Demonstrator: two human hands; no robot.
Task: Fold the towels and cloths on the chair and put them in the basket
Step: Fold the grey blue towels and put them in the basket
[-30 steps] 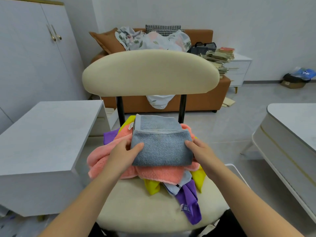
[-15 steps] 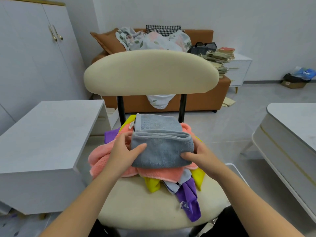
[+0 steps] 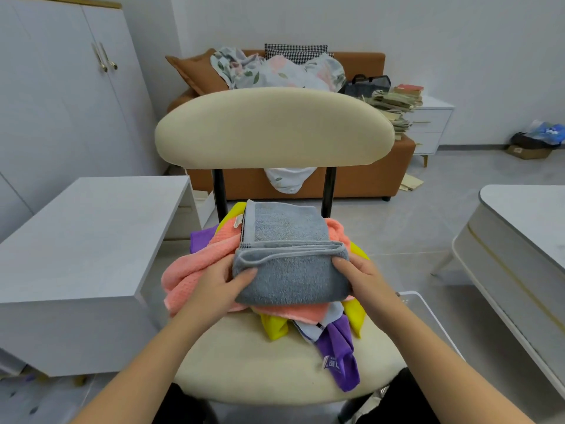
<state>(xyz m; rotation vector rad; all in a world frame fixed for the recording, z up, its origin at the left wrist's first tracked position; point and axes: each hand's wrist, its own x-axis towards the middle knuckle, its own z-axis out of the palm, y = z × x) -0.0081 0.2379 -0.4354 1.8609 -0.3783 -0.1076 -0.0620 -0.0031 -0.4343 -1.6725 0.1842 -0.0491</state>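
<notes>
Between left hand [image 3: 214,284] and right hand [image 3: 365,281], folded grey towel [image 3: 292,278], both ends in curled fingers [image 3: 242,276].

One wide-angle camera, worn on the head, looks forward and down from close above the chair [image 3: 260,362] seat; its backrest rises toward 12 o'clock.

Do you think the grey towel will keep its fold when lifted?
Likely floppy: the grey towel curves softly at its fold. Gripped at both ends by the left hand and right hand, it should stay folded; one-handed, it may unroll.
</notes>
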